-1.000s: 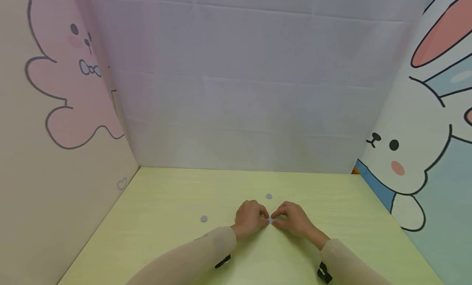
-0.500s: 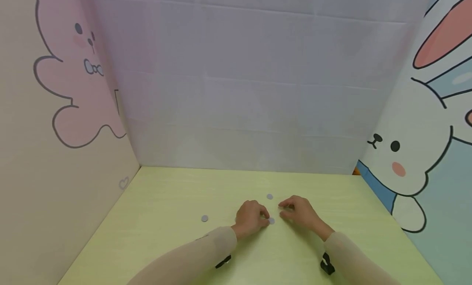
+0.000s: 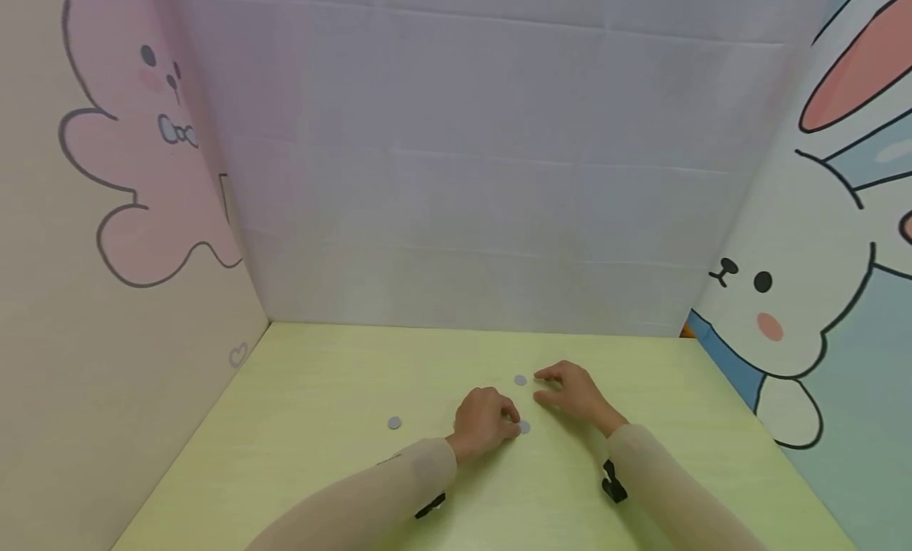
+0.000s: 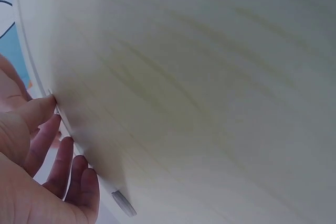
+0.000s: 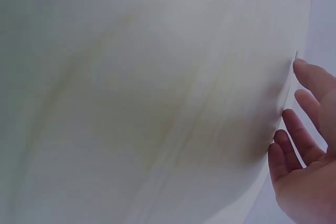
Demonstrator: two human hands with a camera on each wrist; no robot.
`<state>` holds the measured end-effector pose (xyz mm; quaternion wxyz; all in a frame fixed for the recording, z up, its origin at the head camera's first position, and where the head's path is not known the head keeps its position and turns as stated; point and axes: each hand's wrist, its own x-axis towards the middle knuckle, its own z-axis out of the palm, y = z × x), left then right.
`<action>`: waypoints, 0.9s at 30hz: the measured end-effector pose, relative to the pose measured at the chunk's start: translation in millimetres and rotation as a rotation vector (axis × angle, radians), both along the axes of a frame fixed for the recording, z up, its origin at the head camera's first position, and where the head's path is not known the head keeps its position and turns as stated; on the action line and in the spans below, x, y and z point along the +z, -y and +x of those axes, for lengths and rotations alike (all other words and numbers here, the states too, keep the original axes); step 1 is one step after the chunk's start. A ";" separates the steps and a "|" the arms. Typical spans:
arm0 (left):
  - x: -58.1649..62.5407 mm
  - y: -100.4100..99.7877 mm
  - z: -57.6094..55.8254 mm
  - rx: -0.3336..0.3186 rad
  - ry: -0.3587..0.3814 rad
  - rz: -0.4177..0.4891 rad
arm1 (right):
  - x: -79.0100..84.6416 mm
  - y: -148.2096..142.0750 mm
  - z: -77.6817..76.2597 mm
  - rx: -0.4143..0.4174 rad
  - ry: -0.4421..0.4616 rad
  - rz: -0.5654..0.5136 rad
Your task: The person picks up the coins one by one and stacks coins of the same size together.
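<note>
In the head view my left hand (image 3: 484, 418) is low over the table, with thumb and forefinger pinching the near edge of a small flat grey disc (image 3: 524, 427). That disc also shows edge-on in the right wrist view beside a left fingertip. My right hand (image 3: 572, 391) is to the upper right with its fingers parted and nothing between them. Just left of its fingertips lies a second grey disc (image 3: 521, 380). A third disc (image 3: 395, 423) lies apart on the left. Behind the left hand's knuckles another disc is almost hidden.
The pale yellow-green table (image 3: 321, 377) meets a plain white back wall (image 3: 456, 179). Cartoon-printed panels stand at both sides, a pink one (image 3: 164, 187) on the left and a rabbit (image 3: 798, 282) on the right. Dark straps hang below both sleeves.
My right hand has drawn away from the disc at the left hand and moved up the table, close to the far disc. The left hand has stayed in place.
</note>
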<state>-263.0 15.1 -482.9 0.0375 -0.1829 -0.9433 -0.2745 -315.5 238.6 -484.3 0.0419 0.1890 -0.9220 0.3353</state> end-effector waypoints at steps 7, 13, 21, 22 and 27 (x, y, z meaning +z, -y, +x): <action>-0.9 0.8 -1.1 -0.004 -0.013 0.003 | -0.4 5.6 -9.3 0.011 -0.006 0.038; 1.9 1.7 -0.8 -0.012 0.000 0.006 | -0.7 9.7 -14.7 0.004 0.009 0.037; 2.3 2.4 0.0 -0.017 0.006 0.022 | -4.7 15.3 -20.9 -0.012 0.014 0.035; 2.4 2.5 0.1 -0.017 0.004 0.025 | -5.1 15.9 -21.3 -0.016 0.016 0.036; 2.1 3.1 0.1 -0.018 0.002 0.027 | -6.7 18.1 -22.9 -0.031 0.013 0.044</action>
